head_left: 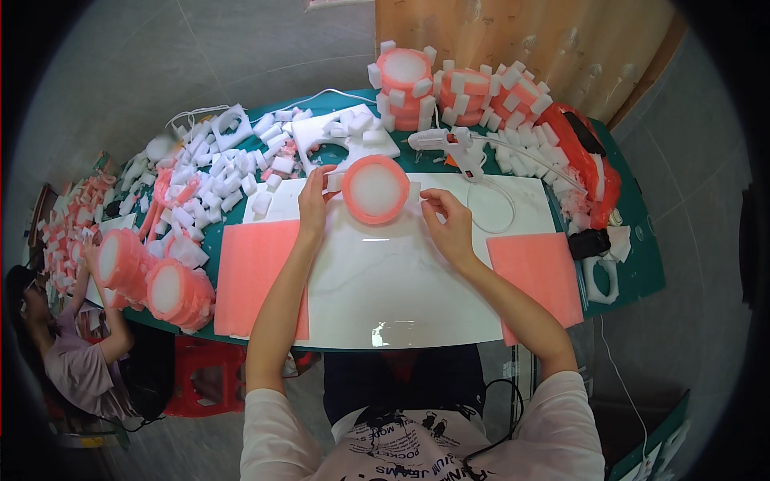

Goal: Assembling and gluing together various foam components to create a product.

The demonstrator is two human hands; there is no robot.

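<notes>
A round piece (374,190) with a pink foam rim and a pale centre stands over the white board in front of me. White foam blocks jut from its left and right sides. My left hand (315,202) has thumb and fingers closed around the left foam block (334,183), against the rim. Beside the right foam block (415,191) is my right hand (447,228), its fingers bent and loosely apart; whether a fingertip touches the block is hard to tell. Behind the round piece, a white glue gun (449,144) lies with its cable looping right.
Pink foam sheets (255,280) (536,280) flank the white board (385,297). Loose white blocks (208,180) heap at the left; stacked pink rounds (405,88) stand behind. A red bag (597,172) lies right. Another person (88,353) works at far left near more rounds (167,289).
</notes>
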